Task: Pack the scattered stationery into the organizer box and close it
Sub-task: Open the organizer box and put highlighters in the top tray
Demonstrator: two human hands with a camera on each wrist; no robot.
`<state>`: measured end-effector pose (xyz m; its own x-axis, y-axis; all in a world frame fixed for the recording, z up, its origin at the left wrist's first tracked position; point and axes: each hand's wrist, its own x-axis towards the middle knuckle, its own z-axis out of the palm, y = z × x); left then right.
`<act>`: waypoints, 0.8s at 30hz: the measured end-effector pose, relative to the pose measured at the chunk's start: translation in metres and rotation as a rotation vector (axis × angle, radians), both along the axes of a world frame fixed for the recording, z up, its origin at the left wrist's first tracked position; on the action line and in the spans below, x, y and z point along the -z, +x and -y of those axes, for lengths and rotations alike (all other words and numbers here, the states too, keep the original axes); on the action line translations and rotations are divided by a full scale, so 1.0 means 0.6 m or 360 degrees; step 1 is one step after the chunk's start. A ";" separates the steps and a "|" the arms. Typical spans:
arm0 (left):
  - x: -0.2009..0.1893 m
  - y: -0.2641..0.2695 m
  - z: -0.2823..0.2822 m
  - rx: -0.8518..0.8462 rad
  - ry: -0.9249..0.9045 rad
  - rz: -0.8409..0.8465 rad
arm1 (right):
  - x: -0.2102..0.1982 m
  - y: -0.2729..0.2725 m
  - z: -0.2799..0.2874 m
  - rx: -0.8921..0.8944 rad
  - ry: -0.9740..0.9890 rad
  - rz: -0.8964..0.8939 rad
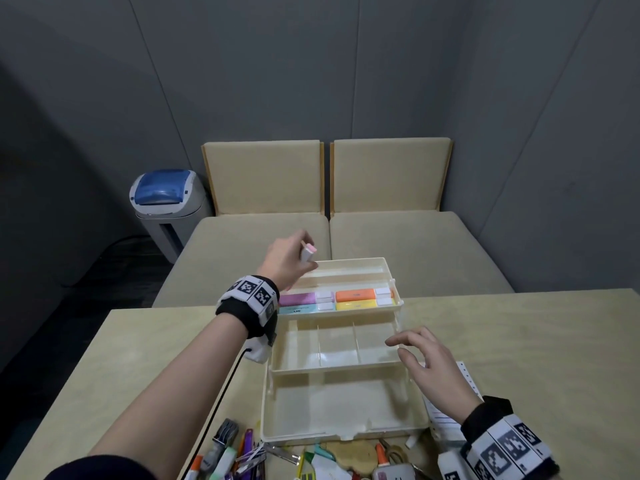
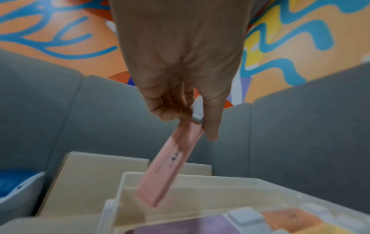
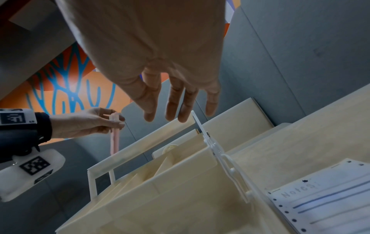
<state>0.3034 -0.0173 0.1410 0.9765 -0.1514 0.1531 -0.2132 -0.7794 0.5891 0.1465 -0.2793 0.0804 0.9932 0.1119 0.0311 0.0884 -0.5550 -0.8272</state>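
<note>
A cream organizer box [image 1: 346, 436] stands open on the table, its tiers stepped back. The top tray [image 1: 353, 271] holds purple, blue, orange and yellow highlighters [image 1: 355, 294]. My left hand [image 1: 294, 258] hovers over that tray's far left corner and pinches a pink highlighter [image 2: 166, 167] by its white cap end, body hanging down. In the right wrist view the pink highlighter [image 3: 114, 139] hangs upright above the tray edge. My right hand [image 1: 415, 355] floats with straight spread fingers over the right side of the empty middle tray [image 1: 298, 365], holding nothing.
Loose pens, markers and clips [image 1: 228, 452] lie along the table's near edge. Tape, a glue stick and small items [image 1: 381, 459] sit in front of the box. A lined notepad [image 3: 328, 197] lies right of it. Two beige seats [image 1: 329, 237] and a bin [image 1: 166, 199] stand beyond.
</note>
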 end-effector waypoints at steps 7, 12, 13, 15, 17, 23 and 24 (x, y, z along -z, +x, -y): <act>0.041 0.000 0.040 0.0304 0.0500 -0.0119 | -0.003 0.001 0.001 -0.0017 -0.0013 -0.0012; 0.068 -0.018 0.021 0.0320 0.0554 -0.0047 | -0.001 0.001 0.008 -0.0010 -0.0025 -0.0026; 0.070 -0.022 0.014 0.0324 0.0594 -0.0027 | 0.000 0.000 0.008 -0.0011 -0.0028 -0.0031; 0.072 -0.027 0.000 0.0324 0.0705 -0.0001 | 0.000 -0.001 0.006 -0.0010 -0.0030 -0.0036; 0.070 -0.034 -0.013 0.0292 0.0790 -0.0001 | -0.001 -0.003 0.002 -0.0017 -0.0030 -0.0039; 0.081 -0.062 -0.025 0.0284 0.1249 0.0048 | -0.008 -0.015 -0.003 -0.0014 -0.0031 -0.0044; 0.082 -0.066 -0.025 0.0266 0.1327 0.0060 | -0.008 -0.018 -0.002 -0.0012 -0.0032 -0.0041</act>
